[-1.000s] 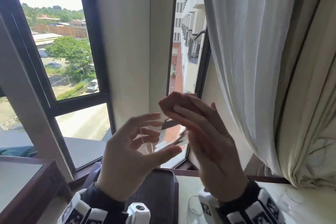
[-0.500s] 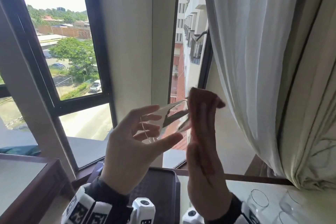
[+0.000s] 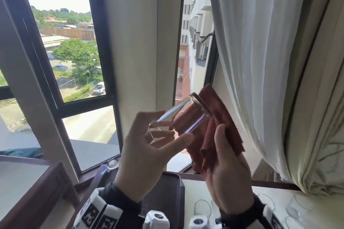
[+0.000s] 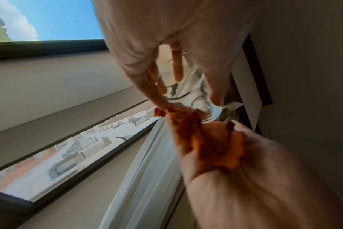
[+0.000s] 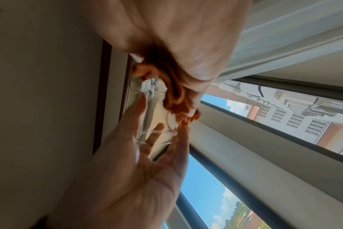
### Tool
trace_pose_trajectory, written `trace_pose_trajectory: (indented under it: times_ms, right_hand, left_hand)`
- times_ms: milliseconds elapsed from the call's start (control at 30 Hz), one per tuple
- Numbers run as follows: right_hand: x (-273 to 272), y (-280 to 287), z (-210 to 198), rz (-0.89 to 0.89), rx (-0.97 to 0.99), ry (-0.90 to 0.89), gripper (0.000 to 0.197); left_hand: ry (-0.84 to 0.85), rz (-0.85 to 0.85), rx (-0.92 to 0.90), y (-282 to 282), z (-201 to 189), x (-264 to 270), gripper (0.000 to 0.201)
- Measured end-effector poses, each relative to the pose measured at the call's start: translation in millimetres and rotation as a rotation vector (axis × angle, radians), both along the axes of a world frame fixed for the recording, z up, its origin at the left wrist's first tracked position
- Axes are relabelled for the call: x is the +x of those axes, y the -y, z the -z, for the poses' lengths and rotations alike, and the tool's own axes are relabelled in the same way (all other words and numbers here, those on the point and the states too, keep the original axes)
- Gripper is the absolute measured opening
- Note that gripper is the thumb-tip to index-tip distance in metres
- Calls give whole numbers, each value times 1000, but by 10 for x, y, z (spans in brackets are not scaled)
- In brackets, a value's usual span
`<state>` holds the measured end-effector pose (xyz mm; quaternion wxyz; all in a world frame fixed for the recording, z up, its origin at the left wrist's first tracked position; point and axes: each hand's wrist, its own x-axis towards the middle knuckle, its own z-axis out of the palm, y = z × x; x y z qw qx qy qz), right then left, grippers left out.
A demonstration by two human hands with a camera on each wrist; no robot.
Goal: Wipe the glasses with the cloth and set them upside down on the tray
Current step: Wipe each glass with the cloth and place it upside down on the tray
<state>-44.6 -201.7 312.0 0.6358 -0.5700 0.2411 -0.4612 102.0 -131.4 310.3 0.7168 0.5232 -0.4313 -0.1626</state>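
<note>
A clear glass point(image 3: 179, 117) is lifted in front of the window, tilted with its thick base up and to the right. My left hand point(image 3: 167, 132) grips it near the rim, thumb on the near side and fingers on the far side. A dark red cloth point(image 3: 220, 126) lies against the glass's right side and base, pinched by my right hand point(image 3: 223, 150) with the thumb on top. In the left wrist view the glass point(image 4: 192, 93) meets the cloth point(image 4: 196, 136). In the right wrist view the cloth point(image 5: 176, 96) touches the glass point(image 5: 157, 125). The dark tray point(image 3: 167, 189) lies below my hands.
One glass point(image 3: 112, 163) stands upside down at the tray's far left corner. Several upright glasses point(image 3: 202, 208) stand on the pale table to the right. A white curtain point(image 3: 260, 61) hangs close on the right. A wooden side table point(image 3: 37, 188) is at the left.
The glass has tipped so its base points up and right. The right hand with the cloth has dropped from over the glass to its right side and base.
</note>
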Motion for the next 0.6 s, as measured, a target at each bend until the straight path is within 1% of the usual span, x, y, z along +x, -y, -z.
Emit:
trace_pose_trajectory:
  times_ms: [67,133,200,233,267,333,433,500,567,600]
  right_hand:
    - [58,-51,101,-17,13,-29,64]
    - [87,-35,118,0,-43,33,62]
    - [94,-53,19,-8,-141,61,48]
    - [93,-44,-17,-40,-195,60,37]
    - [95,-40,-44,-63,-221,74,32]
    - [82,20,19,-60,-285,79,42]
    - [83,48,110,1,-602,8,46]
    - [79,52,149,46,-817,-82,51]
    - [82,41,180,93,-956,-189,56]
    - [91,31,194,136,-1026,-259,59]
  left_hand:
    - [-78,0,101,36,-29,8,69]
    - [-113,79,218,61,-75,14,73]
    - [-112,188,325,63,-129,-7,65]
    - [-117,238,357,67,-153,-21,58]
    - [-129,280,375,72,-171,-34,53]
    - [-213,338,367,78,-193,-45,52]
    - [-398,353,271,119,-234,-19,62]
    - [-503,342,212,157,-288,-19,65]
    - [-553,349,166,204,-341,-33,52]
    - [-562,371,155,214,-366,-45,49]
